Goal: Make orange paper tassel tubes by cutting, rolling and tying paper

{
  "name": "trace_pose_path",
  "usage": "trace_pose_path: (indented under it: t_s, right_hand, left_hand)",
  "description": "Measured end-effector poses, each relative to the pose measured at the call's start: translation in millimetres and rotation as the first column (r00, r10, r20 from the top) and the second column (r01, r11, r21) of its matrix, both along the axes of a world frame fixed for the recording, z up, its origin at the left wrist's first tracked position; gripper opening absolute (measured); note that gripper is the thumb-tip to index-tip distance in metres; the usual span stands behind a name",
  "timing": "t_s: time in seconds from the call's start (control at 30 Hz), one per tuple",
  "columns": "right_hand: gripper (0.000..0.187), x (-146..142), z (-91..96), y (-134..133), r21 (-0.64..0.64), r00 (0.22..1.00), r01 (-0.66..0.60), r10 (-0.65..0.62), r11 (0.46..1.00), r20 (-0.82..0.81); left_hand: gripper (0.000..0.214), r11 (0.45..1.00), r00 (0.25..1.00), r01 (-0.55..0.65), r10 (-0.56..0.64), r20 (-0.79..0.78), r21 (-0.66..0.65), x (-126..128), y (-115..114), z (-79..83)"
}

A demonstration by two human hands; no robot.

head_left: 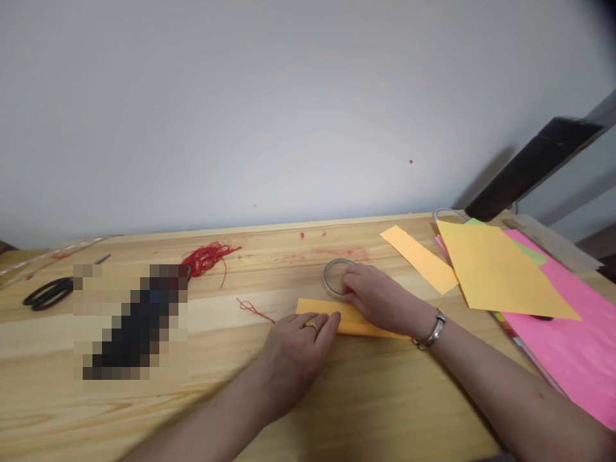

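Note:
A folded strip of orange paper [370,326] lies on the wooden table in front of me. My left hand [299,350], with a ring on one finger, holds it down near its left end; the fingers are bent over the paper. Just behind the strip, my right hand [380,296] is closed on the edge of a thin tape roll [329,280], which touches the table close to the paper. The right fingertips are partly hidden. A thin red cord [253,309] with a looped end comes out by my left hand.
Black-handled scissors [48,294] and a tangled bundle of red cord [208,258] lie left, beside a blurred dark object [132,330]. At right are an orange strip [418,258], a yellow-orange sheet [503,273] and pink paper [572,359]. A wall [269,115] stands behind.

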State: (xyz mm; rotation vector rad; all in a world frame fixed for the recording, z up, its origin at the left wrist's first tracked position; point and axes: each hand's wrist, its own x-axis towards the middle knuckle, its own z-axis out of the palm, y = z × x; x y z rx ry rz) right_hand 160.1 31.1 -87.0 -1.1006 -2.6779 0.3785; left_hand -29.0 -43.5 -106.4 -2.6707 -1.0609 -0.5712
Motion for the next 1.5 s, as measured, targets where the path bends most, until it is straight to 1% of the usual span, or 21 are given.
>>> trace_pose_path:
  t_s: [0.07, 0.13, 0.2, 0.27, 0.37, 0.47, 0.53, 0.63, 0.7, 0.9, 1.0, 1.1, 1.23, 1.33, 1.43, 1.5]
  right_hand:
    - [0.011, -0.1, -3.9, -1.4, 0.094, 1.0, -0.009, 0.012, 0.996, -0.028]
    - [0.012, -1.8, -5.8, -3.5, 0.163, 0.998, -0.012, 0.02, 0.987, -0.052]
    - [0.013, -3.8, -5.3, -6.0, 0.185, 0.997, -0.014, 0.028, 0.983, -0.078]
    - [0.012, -4.5, -3.4, -9.2, 0.188, 0.994, -0.02, 0.04, 0.982, -0.103]
    - [0.014, -1.6, -1.0, -17.3, 0.185, 0.995, -0.037, 0.054, 0.982, -0.087]
    - [0.017, 3.5, -2.5, -30.0, 0.218, 0.998, -0.054, 0.059, 0.975, -0.015]
    - [0.016, 5.9, -5.1, -39.1, 0.261, 0.997, -0.078, 0.072, 0.962, 0.034]
    - [0.016, 6.2, -7.6, -49.0, 0.325, 0.993, -0.108, 0.087, 0.94, 0.078]
    - [0.018, 4.8, -7.0, -51.9, 0.345, 0.993, -0.113, 0.09, 0.932, 0.082]
    - [0.02, 1.5, -1.8, -52.6, 0.336, 0.993, -0.107, 0.082, 0.936, 0.086]
    - [0.02, 0.6, -1.5, -52.6, 0.337, 0.992, -0.109, 0.082, 0.935, 0.094]
    - [0.02, -0.5, -2.7, -52.3, 0.345, 0.991, -0.113, 0.082, 0.932, 0.102]
    - [0.019, -1.2, -4.7, -48.5, 0.384, 0.989, -0.07, 0.013, 0.921, 0.147]
    - [0.019, 0.6, -5.0, -38.9, 0.408, 0.978, -0.03, -0.057, 0.913, 0.199]
    - [0.022, 6.3, -4.3, -24.7, 0.418, 0.953, 0.047, -0.166, 0.907, 0.253]
    - [0.027, 12.6, -3.2, -16.0, 0.409, 0.922, 0.109, -0.246, 0.906, 0.298]
  left_hand:
    - [0.033, 0.999, 0.999, -0.041, 0.04, 0.03, 0.013, 0.8, 0.5, -1.6]
    - [0.022, 0.991, 0.99, -0.135, 0.135, 0.027, -0.005, 2.3, 0.8, -3.5]
    - [0.011, 0.967, 0.968, -0.247, 0.249, 0.018, -0.054, 3.9, 0.9, -5.1]
    - [0.008, 0.936, 0.941, -0.328, 0.335, 0.041, -0.128, 5.2, 1.0, -6.3]
    - [0.002, 0.908, 0.904, -0.366, 0.399, 0.154, -0.204, 6.3, 1.3, -8.1]
    - [0.019, 0.917, 0.885, -0.353, 0.391, 0.251, -0.184, 7.0, 2.2, -10.3]
    - [0.026, 0.929, 0.89, -0.341, 0.368, 0.268, -0.143, 7.5, 2.8, -11.5]
    - [0.022, 0.937, 0.902, -0.336, 0.349, 0.255, -0.094, 8.0, 2.8, -12.0]
    - [0.019, 0.939, 0.907, -0.336, 0.344, 0.244, -0.071, 7.8, 2.4, -12.1]
    - [0.014, 0.936, 0.912, -0.351, 0.348, 0.216, -0.025, 7.2, 3.5, -15.3]
    - [0.01, 0.934, 0.911, -0.355, 0.356, 0.208, -0.046, 7.3, 4.2, -15.6]
    - [0.011, 0.924, 0.909, -0.374, 0.382, 0.166, -0.077, 7.5, 3.5, -13.8]
    - [0.013, 0.927, 0.919, -0.374, 0.376, 0.122, -0.037, 7.8, 2.5, -13.1]
    - [0.015, 0.923, 0.918, -0.385, 0.383, 0.102, 0.0, 8.3, 2.7, -14.8]
    - [0.018, 0.918, 0.914, -0.397, 0.394, 0.098, 0.01, 8.7, 3.2, -15.5]
    - [0.019, 0.917, 0.914, -0.398, 0.394, 0.097, 0.015, 8.7, 3.2, -14.8]
